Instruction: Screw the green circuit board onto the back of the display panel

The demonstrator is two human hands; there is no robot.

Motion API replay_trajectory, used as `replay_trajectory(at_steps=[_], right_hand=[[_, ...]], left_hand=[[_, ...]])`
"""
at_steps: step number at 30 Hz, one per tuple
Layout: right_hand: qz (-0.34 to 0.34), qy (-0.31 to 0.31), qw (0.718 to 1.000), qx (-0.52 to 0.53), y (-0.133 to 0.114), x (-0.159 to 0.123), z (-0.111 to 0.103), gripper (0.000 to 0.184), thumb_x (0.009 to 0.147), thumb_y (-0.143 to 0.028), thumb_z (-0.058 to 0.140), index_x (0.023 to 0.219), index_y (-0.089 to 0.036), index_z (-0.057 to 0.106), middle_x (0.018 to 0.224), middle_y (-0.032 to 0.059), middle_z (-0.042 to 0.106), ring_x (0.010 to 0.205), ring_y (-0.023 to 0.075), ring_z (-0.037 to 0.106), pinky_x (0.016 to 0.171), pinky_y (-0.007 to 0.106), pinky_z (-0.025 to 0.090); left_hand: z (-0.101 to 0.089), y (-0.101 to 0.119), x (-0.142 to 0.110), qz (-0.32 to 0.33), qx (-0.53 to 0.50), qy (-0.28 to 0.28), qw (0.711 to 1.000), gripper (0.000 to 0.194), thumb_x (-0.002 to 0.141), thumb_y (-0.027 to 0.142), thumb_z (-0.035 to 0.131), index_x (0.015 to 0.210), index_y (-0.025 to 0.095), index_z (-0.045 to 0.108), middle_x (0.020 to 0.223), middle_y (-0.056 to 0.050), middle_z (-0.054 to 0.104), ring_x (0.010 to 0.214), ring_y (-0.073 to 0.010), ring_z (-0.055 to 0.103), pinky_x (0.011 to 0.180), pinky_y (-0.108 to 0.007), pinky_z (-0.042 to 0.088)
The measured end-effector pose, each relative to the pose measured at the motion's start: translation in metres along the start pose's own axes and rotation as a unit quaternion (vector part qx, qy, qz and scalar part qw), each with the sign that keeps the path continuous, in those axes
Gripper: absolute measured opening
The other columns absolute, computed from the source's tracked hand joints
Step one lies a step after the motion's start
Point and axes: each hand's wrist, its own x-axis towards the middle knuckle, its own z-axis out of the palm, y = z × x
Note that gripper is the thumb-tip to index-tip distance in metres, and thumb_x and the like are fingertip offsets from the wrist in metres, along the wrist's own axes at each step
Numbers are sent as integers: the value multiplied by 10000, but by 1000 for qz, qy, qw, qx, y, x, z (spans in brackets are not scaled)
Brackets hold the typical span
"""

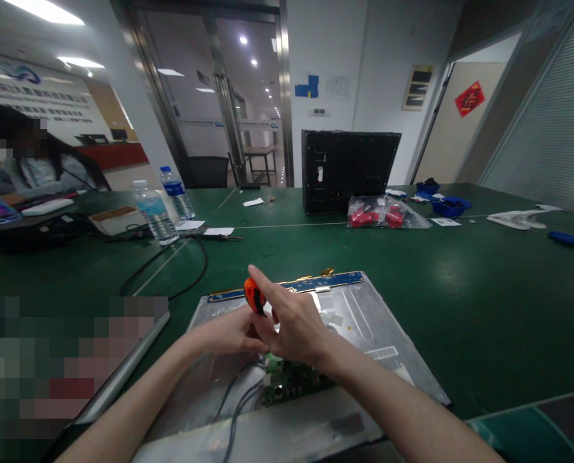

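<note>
Head view: the right hand (299,318) grips an orange-and-black plastic-handled tool (254,295), its handle near upright, top leaning slightly left, index finger extended past it. The left hand (229,331) has its fingers bent in just beside the handle's lower end; whether it grips anything cannot be told. Toward the person, partly under the right hand, lies a green circuit board (291,379), its long axis running left to right, with dark cables (238,411) leaving its left side. Both sit over a flat silver metal panel (393,321) with a blue strip (344,279) along its far edge. Around it spreads a green table (499,341); beyond stand a black casing (349,164), clear bottles (155,212) and glass doors (252,83).
</note>
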Motion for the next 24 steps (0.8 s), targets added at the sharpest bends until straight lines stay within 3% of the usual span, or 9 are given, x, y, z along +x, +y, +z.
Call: replay_trajectory(at_steps=[8, 13, 18, 24], right_hand=[[10, 25, 1000, 6, 1, 0, 3, 595, 897, -296, 567, 1444, -219, 345, 944, 36, 680, 689, 162, 622, 542, 255, 447], [17, 18, 1000, -3, 0, 1, 3, 626, 891, -243, 549, 1467, -206, 310, 924, 34, 676, 614, 141, 581, 521, 251, 431], [17, 20, 999, 27, -2, 0, 1, 649, 849, -210, 510, 1449, -177, 266, 933, 34, 693, 575, 124, 572, 539, 242, 443], [27, 32, 999, 18, 0, 0, 3, 599, 863, -282, 559, 1410, -207, 327, 954, 28, 674, 580, 125, 562, 523, 246, 411]], left_hand=[[0, -3, 0, -18, -8, -9, 1000, 247, 651, 281, 628, 865, 160, 603, 812, -8, 616, 784, -205, 598, 713, -267, 467], [0, 0, 0, -23, -42, -40, 998, 210, 655, 286, 618, 828, 172, 581, 753, 13, 602, 746, -192, 595, 675, -256, 448], [-2, 2, 1, -6, -16, -28, 999, 252, 650, 313, 656, 834, 154, 587, 816, -9, 624, 793, -203, 578, 709, -266, 446], [-1, 3, -1, -35, -31, -35, 998, 209, 644, 281, 626, 812, 163, 584, 758, 6, 598, 765, -196, 577, 694, -268, 447]])
